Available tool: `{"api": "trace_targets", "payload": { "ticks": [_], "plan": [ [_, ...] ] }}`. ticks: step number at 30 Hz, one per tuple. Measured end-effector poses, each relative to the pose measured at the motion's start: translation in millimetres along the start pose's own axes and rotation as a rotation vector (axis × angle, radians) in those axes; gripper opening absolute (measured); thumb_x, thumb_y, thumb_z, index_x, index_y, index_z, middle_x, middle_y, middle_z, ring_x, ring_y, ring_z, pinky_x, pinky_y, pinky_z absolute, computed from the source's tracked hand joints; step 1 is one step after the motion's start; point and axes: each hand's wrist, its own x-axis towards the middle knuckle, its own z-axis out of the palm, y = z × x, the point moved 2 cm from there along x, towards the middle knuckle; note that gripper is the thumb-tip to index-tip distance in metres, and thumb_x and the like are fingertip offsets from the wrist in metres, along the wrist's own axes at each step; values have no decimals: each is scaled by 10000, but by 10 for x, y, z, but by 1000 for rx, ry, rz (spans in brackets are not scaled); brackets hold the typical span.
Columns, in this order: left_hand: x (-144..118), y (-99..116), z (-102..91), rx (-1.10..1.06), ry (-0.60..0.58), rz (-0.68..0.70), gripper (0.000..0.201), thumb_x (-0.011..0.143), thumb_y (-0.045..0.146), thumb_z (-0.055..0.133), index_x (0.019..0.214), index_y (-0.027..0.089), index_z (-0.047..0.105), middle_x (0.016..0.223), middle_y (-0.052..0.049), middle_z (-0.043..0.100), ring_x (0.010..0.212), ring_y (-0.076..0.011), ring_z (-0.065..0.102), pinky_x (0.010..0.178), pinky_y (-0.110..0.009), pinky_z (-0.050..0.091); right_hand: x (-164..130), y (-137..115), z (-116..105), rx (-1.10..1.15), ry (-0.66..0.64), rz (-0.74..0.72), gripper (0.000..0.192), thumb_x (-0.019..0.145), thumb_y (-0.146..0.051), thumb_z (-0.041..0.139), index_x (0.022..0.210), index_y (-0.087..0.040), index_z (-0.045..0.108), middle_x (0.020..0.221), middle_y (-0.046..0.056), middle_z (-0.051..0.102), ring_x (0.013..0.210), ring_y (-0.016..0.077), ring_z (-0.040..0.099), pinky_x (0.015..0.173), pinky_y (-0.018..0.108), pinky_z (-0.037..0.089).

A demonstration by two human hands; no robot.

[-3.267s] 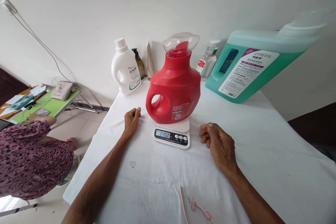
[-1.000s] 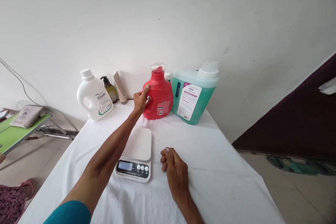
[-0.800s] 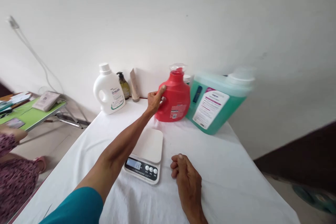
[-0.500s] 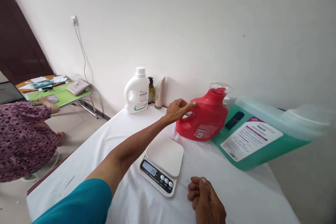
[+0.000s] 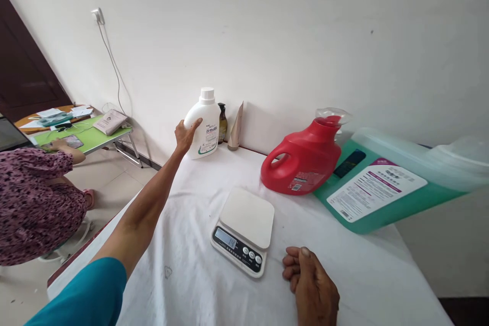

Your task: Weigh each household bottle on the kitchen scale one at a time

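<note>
At the back of the table, my left hand [image 5: 186, 135] is wrapped round the handle of a white detergent bottle [image 5: 208, 125], which stands upright with its cap on. My right hand [image 5: 311, 282] is near the front, its fingers loosely curled in and nothing seen in them. Between the two hands lies a white digital kitchen scale [image 5: 250, 216] with a bare platform and a lit display. A red detergent jug [image 5: 301, 158] with a clear cap stands beyond the scale to the right, touched by neither hand.
Right of the red jug is a large container of green liquid [image 5: 389, 188]. A dark pump bottle [image 5: 222, 125] and a beige tube [image 5: 236, 130] stand by the wall. At left, a person [image 5: 42, 198] sits at a green table [image 5: 87, 135]. White cloth [image 5: 183, 265] covers my table.
My left hand has let go of the red jug, moved left and taken hold of the white bottle's handle. My right hand keeps its curled pose. The view has shifted slightly.
</note>
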Motion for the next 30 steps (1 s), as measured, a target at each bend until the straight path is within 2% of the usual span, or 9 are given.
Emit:
{"api": "trace_targets", "payload": {
  "ticks": [3, 6, 8, 12, 15, 18, 22, 25, 30],
  "plan": [
    [-56, -22, 49, -199, -12, 19, 542, 620, 610, 919, 850, 152, 741, 846, -77, 731, 795, -233, 673, 680, -332, 523, -16, -19, 0, 32, 14, 3, 742, 863, -913, 525, 924, -195, 701, 760, 37, 684, 604, 164, 585, 505, 279, 477],
    [-154, 23, -21, -256, 68, -1, 550, 551, 570, 959, 824, 132, 771, 796, -63, 728, 753, -217, 667, 648, -319, 514, -12, -29, -3, 32, 18, -1, 744, 861, -911, 529, 918, -191, 703, 757, 45, 689, 600, 170, 592, 496, 282, 474],
    [-232, 82, -156, -250, 118, -7, 550, 538, 555, 966, 828, 125, 784, 772, -53, 722, 718, -201, 654, 628, -309, 507, -3, -29, -2, 14, 16, -11, 746, 865, -912, 519, 909, -191, 704, 751, 47, 689, 600, 174, 600, 502, 287, 478],
    [-425, 271, -541, -190, 97, 12, 499, 548, 525, 968, 794, 133, 784, 698, -20, 680, 628, -157, 589, 553, -279, 452, 17, -11, 12, -15, 13, -37, 748, 882, -912, 492, 902, -195, 705, 742, 41, 685, 598, 173, 601, 519, 291, 478],
    [-597, 439, -815, -172, 93, 18, 430, 561, 493, 957, 676, 159, 712, 566, 28, 559, 517, -105, 455, 487, -263, 360, 20, -11, 34, -6, 12, -46, 751, 881, -915, 493, 899, -194, 705, 738, 40, 683, 591, 169, 595, 513, 286, 464],
    [-784, 606, -963, -217, 56, 16, 431, 585, 472, 930, 579, 196, 599, 482, 66, 407, 461, -73, 307, 448, -259, 261, 3, -47, 52, 20, 22, -54, 750, 876, -914, 509, 892, -190, 704, 733, 43, 684, 588, 168, 595, 510, 284, 455],
    [-1072, 815, -917, -332, -78, -21, 528, 582, 514, 926, 529, 222, 488, 474, 73, 321, 450, -65, 249, 432, -261, 219, -34, -112, 58, 36, 42, -61, 750, 880, -911, 514, 876, -185, 704, 720, 47, 681, 576, 164, 593, 514, 286, 451],
    [-1292, 932, -759, -394, -166, -55, 598, 560, 559, 935, 522, 230, 436, 490, 71, 299, 455, -61, 242, 430, -264, 222, -53, -133, 62, 54, 32, -63, 750, 877, -914, 519, 872, -186, 700, 723, 45, 677, 574, 159, 589, 503, 279, 440],
    [-1572, 1013, -435, -434, -316, -94, 592, 578, 573, 934, 553, 219, 461, 516, 65, 323, 476, -60, 256, 444, -264, 226, -66, -131, 59, 89, 20, -55, 731, 882, -900, 535, 868, -187, 694, 724, 37, 667, 574, 151, 578, 500, 273, 431]
  ]
}}
